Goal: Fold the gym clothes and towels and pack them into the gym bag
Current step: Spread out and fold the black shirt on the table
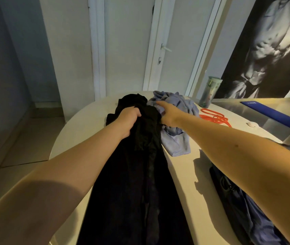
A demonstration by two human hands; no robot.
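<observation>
Two bare forearms reach across a pale table point(87, 124), where a long black garment point(140, 174) trails from the near edge to a heap at the far end. The left hand point(129, 121) has its fingers curled tight into a bunch of the black fabric. The right hand point(167, 114) stretches a forefinger onto a crumpled light-blue cloth point(176, 138) touching the garment; its other fingers are hidden, so whether it grips cannot be told. Both pieces look soft, light and limp, likely to sag and bunch unless taken by hem or waistband corners and shaken flat. What appears to be the dark gym bag point(229, 188) sits at the near right, below the right forearm. An orange cord point(213, 117) and a tumbler point(209, 92) lie beyond.
</observation>
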